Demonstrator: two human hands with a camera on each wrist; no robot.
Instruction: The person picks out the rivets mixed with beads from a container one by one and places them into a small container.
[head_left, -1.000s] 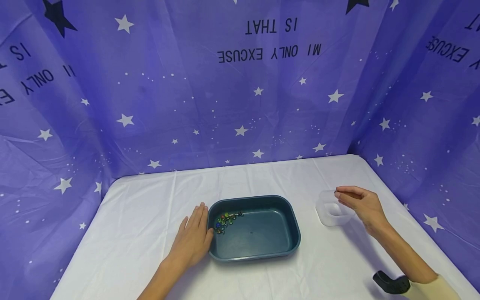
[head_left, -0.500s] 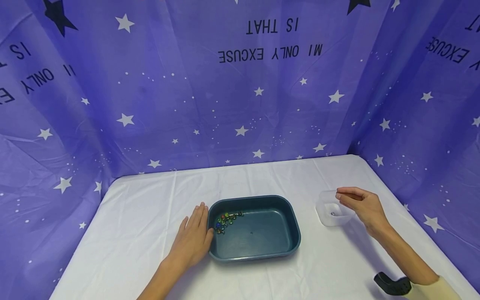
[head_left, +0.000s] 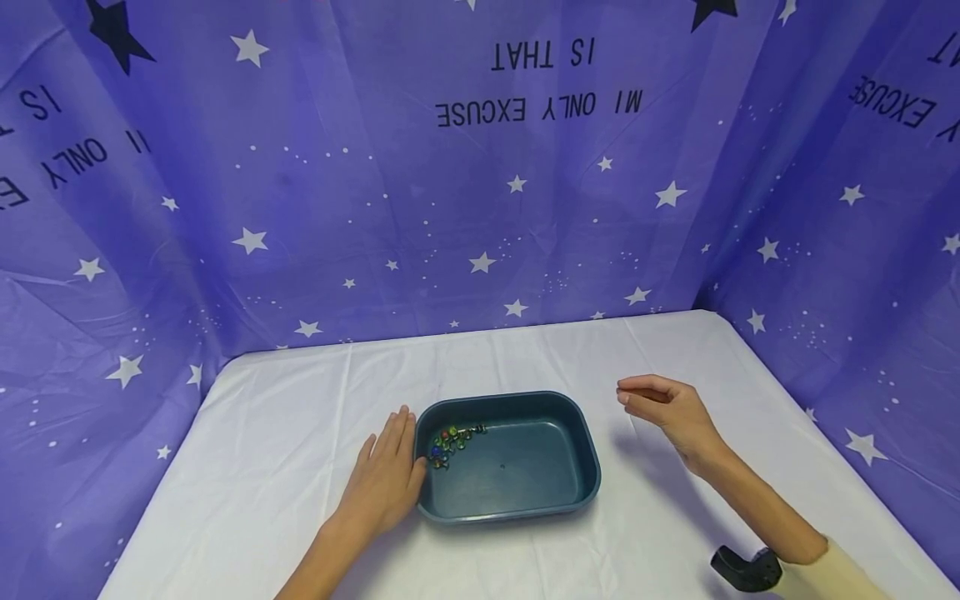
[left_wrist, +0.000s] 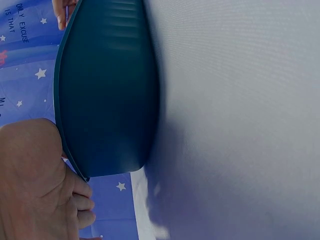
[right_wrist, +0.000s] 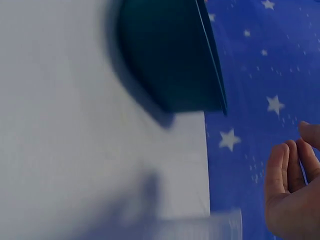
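A dark teal rectangular tub stands on the white-covered table. Several glassy, multicoloured marbles are gathered in its left end. My left hand rests against the tub's left wall, fingers extended, the thumb at the rim; the left wrist view shows this hand beside the tub's edge. To the right of the tub, my right hand hovers above the cloth, thumb and fingers apart with nothing seen between them. A clear plastic container shows in part at the bottom of the right wrist view; I cannot make it out in the head view.
A white cloth covers the table. Purple curtains with stars and lettering hang behind it and at both sides. A black curved device sits at my right forearm, by a pale sleeve.
A small marble dropped from my right hand into the clear container. That hand then moved left toward the tub, its fingers parting. My left hand and the tub stayed put.
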